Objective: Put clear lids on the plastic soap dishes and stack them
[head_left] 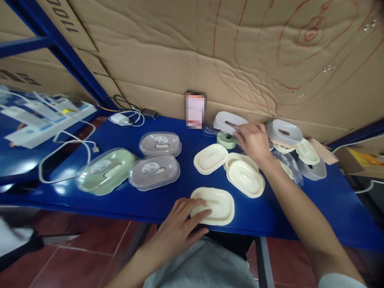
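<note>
My left hand (189,218) lies with its fingers spread over a cream oval tray (223,206) at the table's front edge. My right hand (253,140) reaches to the back, its thumb and fingers closed on the rim of a grey oval slotted dish (223,119). Under that dish sits a green oval piece (227,140). Between my hands lie a single cream tray (211,159) and two overlapping ones, the upper cream tray (246,180) resting partly on the other. Part of the grey dish is hidden by my fingers.
At left stand two grey lidded boxes (154,172) and a green lidded box (105,172). More grey dishes (284,132), cream trays and clear lids are piled at right. A phone-like screen (195,110) leans on the cardboard wall; cables and a power strip (51,124) lie far left.
</note>
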`<state>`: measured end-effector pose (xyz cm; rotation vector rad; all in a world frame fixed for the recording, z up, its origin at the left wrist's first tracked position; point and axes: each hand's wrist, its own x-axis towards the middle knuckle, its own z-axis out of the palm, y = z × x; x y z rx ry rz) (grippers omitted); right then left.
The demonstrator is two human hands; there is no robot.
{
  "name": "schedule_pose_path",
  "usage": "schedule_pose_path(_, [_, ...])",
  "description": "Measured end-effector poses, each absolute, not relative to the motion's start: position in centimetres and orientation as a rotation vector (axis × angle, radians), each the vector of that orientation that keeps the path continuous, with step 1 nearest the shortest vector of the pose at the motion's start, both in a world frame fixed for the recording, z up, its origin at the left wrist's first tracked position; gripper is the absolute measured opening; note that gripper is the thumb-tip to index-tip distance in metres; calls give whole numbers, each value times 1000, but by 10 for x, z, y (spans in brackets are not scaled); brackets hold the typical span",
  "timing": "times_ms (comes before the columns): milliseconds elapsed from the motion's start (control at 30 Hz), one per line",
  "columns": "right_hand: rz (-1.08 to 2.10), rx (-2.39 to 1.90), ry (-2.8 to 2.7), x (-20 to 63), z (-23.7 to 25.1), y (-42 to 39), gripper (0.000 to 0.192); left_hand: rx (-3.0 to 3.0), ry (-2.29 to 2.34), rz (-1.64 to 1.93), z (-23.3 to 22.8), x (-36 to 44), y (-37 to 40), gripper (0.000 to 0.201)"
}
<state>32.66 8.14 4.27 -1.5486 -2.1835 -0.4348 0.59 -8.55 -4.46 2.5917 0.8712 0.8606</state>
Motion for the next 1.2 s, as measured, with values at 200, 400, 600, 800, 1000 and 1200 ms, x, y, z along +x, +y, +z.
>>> schedule_pose_path(200, [-436, -1204, -2200, 286, 29, -71, 28, 2487, 1001, 1112, -56, 0, -88, 72])
schedule_pose_path(400, [-238, -1200, -2289, 262, -19, -149, 24, 2724, 983, 1174, -57, 6, -86, 66])
schedule_pose_path(600, [-160, -1272, -2310, 250, -28, -146, 25, 2771, 838, 924, -51, 6, -80, 32])
schedule_pose_path(800, [-107, -1178, -2381, 279, -1, -115, 31, 2712, 833, 893, -51, 4, -79, 28])
schedule_pose_path(1000, [-32, -1375, -2268, 324, 37, 43, 46, 2634, 801, 925, -46, 3, -78, 28])
schedule_pose_path(1200, [154, -1479, -2287, 325, 22, 139, 63, 2583, 776, 911, -44, 1, -77, 28])
